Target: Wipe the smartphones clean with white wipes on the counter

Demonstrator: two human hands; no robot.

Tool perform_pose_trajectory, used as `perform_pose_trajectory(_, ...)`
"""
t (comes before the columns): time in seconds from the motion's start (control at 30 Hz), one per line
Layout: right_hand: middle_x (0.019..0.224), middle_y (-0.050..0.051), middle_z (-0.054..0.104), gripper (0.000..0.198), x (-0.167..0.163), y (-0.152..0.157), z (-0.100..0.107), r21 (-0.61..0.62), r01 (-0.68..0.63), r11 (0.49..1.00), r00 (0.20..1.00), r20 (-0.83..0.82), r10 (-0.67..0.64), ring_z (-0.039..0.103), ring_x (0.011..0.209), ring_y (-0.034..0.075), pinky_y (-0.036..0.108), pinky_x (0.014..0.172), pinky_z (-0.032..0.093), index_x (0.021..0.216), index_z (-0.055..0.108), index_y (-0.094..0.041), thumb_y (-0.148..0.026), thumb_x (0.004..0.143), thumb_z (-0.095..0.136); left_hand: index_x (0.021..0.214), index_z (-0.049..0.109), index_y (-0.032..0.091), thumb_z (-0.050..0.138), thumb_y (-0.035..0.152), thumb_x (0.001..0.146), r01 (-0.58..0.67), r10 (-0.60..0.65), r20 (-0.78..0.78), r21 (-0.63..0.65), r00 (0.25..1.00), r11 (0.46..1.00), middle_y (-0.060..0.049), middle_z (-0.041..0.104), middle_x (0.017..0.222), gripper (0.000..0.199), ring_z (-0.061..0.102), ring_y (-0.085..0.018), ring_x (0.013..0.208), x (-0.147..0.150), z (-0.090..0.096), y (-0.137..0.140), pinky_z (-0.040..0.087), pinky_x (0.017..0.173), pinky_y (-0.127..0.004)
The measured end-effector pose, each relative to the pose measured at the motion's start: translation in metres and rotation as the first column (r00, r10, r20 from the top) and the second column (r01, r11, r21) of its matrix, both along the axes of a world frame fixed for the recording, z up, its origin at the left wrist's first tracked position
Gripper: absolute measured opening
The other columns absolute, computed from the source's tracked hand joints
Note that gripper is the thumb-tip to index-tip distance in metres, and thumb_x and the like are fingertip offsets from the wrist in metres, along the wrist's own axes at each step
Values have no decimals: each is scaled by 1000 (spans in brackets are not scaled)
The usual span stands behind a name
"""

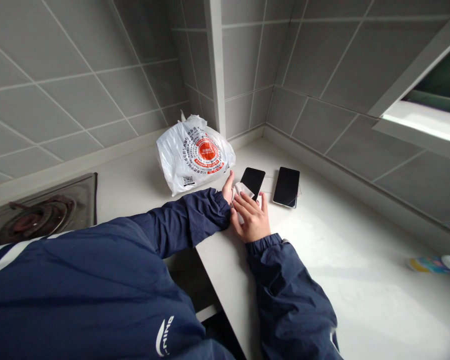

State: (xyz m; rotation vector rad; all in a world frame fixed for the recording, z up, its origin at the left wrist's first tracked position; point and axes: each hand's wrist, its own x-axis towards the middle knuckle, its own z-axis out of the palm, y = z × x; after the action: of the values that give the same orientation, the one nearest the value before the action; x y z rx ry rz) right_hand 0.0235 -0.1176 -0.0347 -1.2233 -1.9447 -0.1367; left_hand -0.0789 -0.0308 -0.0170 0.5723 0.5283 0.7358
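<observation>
A black-screened phone (253, 181) is tilted in front of me, its near end at my hands. My left hand (227, 190) is at the phone's near left side with the thumb up, and it appears to hold it; its other fingers are hidden. My right hand (253, 222) presses a crumpled white tissue (244, 189) against the phone with its fingertips. To the right, a second black-screened device (286, 187) in a light frame lies on the white counter (337, 255).
A white plastic bag (191, 155) with red and black print stands behind my left arm. A gas stove (41, 215) is at the left. Grey tiled walls (322, 65) close off the back. A colourful package (429, 264) lies at the far right, below a window (440, 85).
</observation>
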Motion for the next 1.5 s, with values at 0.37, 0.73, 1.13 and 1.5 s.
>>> perform_pose_trajectory(0.37,150,10,57,40,-2,2,-6,-49,174,983,981,94,-169,49,144,24,55,128,9,140,59,-19,-31,103,47,102,68,10,12,77,96,36,-36,12,-74,999,997,-18,75,92,88,71,-30,109,3,-1,0,44,112,-48)
perform_pose_trajectory(0.73,164,17,35,70,2,5,-12,-26,405,914,914,29,-404,31,155,32,63,125,9,164,17,-18,-41,103,41,121,73,15,44,59,99,-29,5,80,302,997,953,-13,64,140,58,38,-24,151,17,-22,-8,16,128,-34)
perform_pose_trajectory(1.13,165,23,30,72,10,10,-16,-88,472,877,878,-47,-477,28,155,38,67,116,33,164,16,-12,-40,102,40,128,68,13,53,74,88,-4,-34,128,290,991,957,-17,66,135,74,52,-31,139,18,-22,-4,33,121,-43)
perform_pose_trajectory(1.5,143,13,64,41,12,14,-27,-44,304,952,953,-4,-304,41,149,34,66,121,25,134,65,-17,-30,100,47,124,65,16,16,75,97,-24,30,76,-82,997,996,-14,74,111,81,72,-26,102,0,-1,8,51,98,-44)
